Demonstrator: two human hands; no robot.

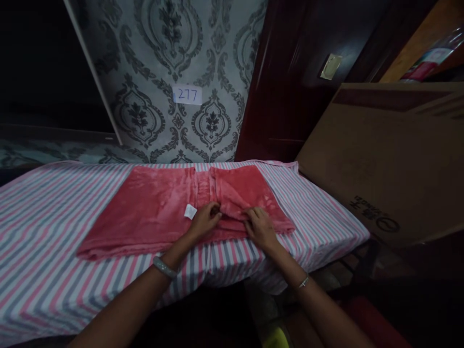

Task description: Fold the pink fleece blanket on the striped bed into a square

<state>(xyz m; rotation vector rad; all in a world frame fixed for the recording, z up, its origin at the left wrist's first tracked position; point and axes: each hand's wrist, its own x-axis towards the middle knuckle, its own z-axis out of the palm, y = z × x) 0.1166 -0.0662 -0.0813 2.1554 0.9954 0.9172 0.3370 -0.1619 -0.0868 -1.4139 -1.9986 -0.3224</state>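
Observation:
A pink fleece cloth (152, 208) lies folded on a table covered with a pink, grey and white striped sheet (43, 251). A small white label (190, 211) shows near the cloth's middle. My left hand (205, 220) rests on the cloth's near edge right of the label, its fingers curled and pinching a fold. My right hand (260, 225) is close beside it, fingers bent and gripping the same bunched fold at the cloth's near right part. A bracelet sits on each wrist.
A wall with grey damask wallpaper (159, 58) carries a paper tag reading 277 (187, 94). A dark wooden door (290, 87) stands right of it. A large cardboard box (391, 159) leans against the table's right end. A yellow-green object (275, 338) lies on the floor below.

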